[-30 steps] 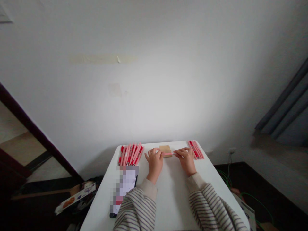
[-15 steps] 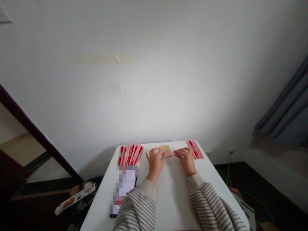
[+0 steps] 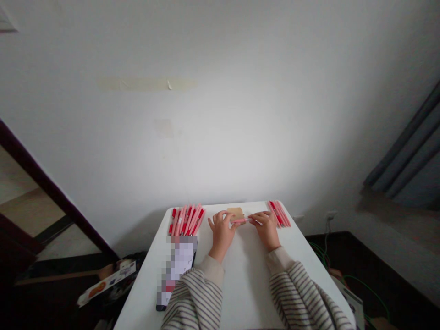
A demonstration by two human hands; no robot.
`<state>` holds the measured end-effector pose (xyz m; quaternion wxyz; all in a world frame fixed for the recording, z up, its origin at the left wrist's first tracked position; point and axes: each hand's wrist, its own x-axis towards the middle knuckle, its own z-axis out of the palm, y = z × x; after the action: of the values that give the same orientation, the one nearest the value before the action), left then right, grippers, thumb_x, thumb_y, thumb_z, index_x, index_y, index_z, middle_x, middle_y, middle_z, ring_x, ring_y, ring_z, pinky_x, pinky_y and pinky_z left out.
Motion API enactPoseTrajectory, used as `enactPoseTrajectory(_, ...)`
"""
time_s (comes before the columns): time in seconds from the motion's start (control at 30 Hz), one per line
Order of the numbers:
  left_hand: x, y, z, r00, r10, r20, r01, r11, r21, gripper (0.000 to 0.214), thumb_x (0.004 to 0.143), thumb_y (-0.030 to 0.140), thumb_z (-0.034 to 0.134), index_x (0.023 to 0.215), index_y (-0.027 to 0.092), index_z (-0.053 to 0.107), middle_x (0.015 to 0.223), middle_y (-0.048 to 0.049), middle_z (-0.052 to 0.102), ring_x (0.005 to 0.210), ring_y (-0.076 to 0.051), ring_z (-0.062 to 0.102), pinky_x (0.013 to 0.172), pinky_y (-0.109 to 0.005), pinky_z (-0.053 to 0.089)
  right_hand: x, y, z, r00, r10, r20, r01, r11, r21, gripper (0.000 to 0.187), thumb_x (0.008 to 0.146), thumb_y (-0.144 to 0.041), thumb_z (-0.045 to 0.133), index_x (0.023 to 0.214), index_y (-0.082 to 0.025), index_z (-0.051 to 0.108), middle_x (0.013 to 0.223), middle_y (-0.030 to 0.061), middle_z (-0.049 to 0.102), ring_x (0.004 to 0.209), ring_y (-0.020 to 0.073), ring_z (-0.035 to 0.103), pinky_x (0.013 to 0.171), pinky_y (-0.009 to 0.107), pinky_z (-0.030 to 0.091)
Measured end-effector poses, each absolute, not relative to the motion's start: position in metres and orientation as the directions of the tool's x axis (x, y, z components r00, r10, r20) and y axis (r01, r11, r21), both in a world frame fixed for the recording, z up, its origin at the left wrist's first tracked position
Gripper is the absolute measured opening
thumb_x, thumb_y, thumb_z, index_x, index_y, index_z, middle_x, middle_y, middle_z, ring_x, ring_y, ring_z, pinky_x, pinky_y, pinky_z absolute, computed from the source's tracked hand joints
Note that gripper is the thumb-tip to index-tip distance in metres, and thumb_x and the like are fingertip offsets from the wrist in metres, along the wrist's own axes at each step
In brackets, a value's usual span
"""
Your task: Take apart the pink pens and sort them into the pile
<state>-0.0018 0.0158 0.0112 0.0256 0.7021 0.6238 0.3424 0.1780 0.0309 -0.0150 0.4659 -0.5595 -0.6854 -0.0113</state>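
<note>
Near the far end of the white table (image 3: 245, 284), my left hand (image 3: 222, 230) and my right hand (image 3: 265, 228) hold a pink pen (image 3: 240, 221) level between them. My left fingers are closed on its pink barrel. My right fingertips pinch its pale, thin right end; whether that end is a separate part is too small to tell. Behind the pen lies a tan, block-like pad (image 3: 235, 212). A spread of pink and red pens (image 3: 186, 221) lies left of my left hand. Several more pens (image 3: 279, 214) lie just beyond my right hand.
A phone-like object (image 3: 180, 270), its screen pixelated, lies on the table's left side by my left sleeve. A pale wall (image 3: 240, 114) rises behind the table. Green cables (image 3: 321, 253) and boxes lie on the floor to the right; clutter (image 3: 110, 279) stands at the left.
Both hands stay almost in place. The pen between them has shifted very slightly, and my left fingers have moved a little along it.
</note>
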Motion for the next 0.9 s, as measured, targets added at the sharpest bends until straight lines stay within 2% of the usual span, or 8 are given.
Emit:
enactPoseTrajectory(0.1,-0.0016,0.0153,0.0113,0.009,0.902,0.432,0.854,-0.232,0.466,0.021,0.077,0.032,0.068,0.098,0.031,0.067,0.118,-0.0032,0.058,0.117,-0.024,0.046,0.109,-0.061,0.023,0.1780,0.0311,-0.0154,0.061,0.748,0.661,0.787,0.371,-0.493,0.030,0.091,-0.044,0.051,0.086,-0.029,0.077,0.087,0.0056,0.074,0.093,0.0265,0.051,0.086,0.042,0.033)
enactPoseTrajectory(0.2,-0.0016,0.0157,0.0103,0.008,0.907,0.421,0.852,-0.226,0.472,0.014,0.083,0.036,0.060,0.092,0.029,0.068,0.119,-0.0040,0.058,0.117,-0.024,0.045,0.109,-0.061,0.021,0.1777,0.0315,-0.0167,0.065,0.754,0.654,0.778,0.372,-0.506,0.030,0.091,-0.044,0.051,0.087,-0.030,0.077,0.088,0.0053,0.074,0.095,0.0269,0.050,0.086,0.042,0.033)
enactPoseTrajectory(0.4,-0.0018,0.0179,0.0074,-0.012,0.913,0.408,0.865,-0.195,0.462,0.022,0.090,0.035,0.048,0.089,0.028,0.069,0.118,-0.0044,0.059,0.117,-0.024,0.045,0.108,-0.063,0.022,0.1791,0.0332,-0.0195,0.058,0.773,0.632,0.754,0.381,-0.535,0.030,0.091,-0.044,0.051,0.088,-0.030,0.076,0.090,0.0050,0.074,0.097,0.0275,0.049,0.088,0.043,0.032)
enactPoseTrajectory(0.5,-0.0015,0.0176,0.0077,-0.014,0.909,0.417,0.855,-0.206,0.476,0.020,0.088,0.036,0.051,0.095,0.029,0.068,0.116,-0.0044,0.059,0.116,-0.024,0.046,0.108,-0.063,0.023,0.1796,0.0338,-0.0199,0.060,0.773,0.632,0.753,0.380,-0.537,0.028,0.091,-0.042,0.052,0.088,-0.030,0.077,0.090,0.0046,0.074,0.097,0.0271,0.049,0.088,0.043,0.033)
enactPoseTrajectory(0.6,-0.0009,0.0163,0.0086,0.007,0.897,0.442,0.837,-0.247,0.488,0.022,0.082,0.036,0.061,0.103,0.032,0.065,0.116,-0.0035,0.059,0.116,-0.023,0.047,0.108,-0.062,0.023,0.1794,0.0340,-0.0200,0.066,0.772,0.633,0.755,0.376,-0.537,0.027,0.091,-0.041,0.053,0.087,-0.030,0.077,0.089,0.0042,0.074,0.096,0.0270,0.049,0.088,0.043,0.034)
enactPoseTrajectory(0.7,-0.0002,0.0149,0.0095,0.023,0.898,0.440,0.837,-0.258,0.482,0.019,0.079,0.032,0.066,0.098,0.031,0.066,0.116,-0.0025,0.059,0.116,-0.023,0.047,0.110,-0.062,0.021,0.1789,0.0337,-0.0200,0.067,0.770,0.634,0.755,0.377,-0.537,0.026,0.090,-0.041,0.053,0.087,-0.030,0.077,0.089,0.0042,0.074,0.096,0.0272,0.049,0.089,0.044,0.034)
enactPoseTrajectory(0.8,0.0000,0.0146,0.0098,0.022,0.905,0.425,0.845,-0.244,0.476,0.013,0.083,0.034,0.061,0.093,0.029,0.068,0.115,-0.0027,0.059,0.115,-0.023,0.047,0.109,-0.062,0.021,0.1787,0.0332,-0.0198,0.064,0.770,0.635,0.754,0.379,-0.536,0.025,0.090,-0.040,0.054,0.087,-0.030,0.077,0.090,0.0047,0.074,0.096,0.0273,0.049,0.089,0.044,0.034)
enactPoseTrajectory(0.9,0.0000,0.0158,0.0092,0.013,0.911,0.413,0.859,-0.222,0.462,0.017,0.088,0.035,0.053,0.090,0.029,0.068,0.115,-0.0024,0.060,0.115,-0.023,0.047,0.108,-0.062,0.023,0.1785,0.0327,-0.0192,0.065,0.777,0.626,0.747,0.378,-0.547,0.023,0.090,-0.038,0.055,0.088,-0.030,0.077,0.090,0.0040,0.074,0.097,0.0274,0.049,0.089,0.044,0.034)
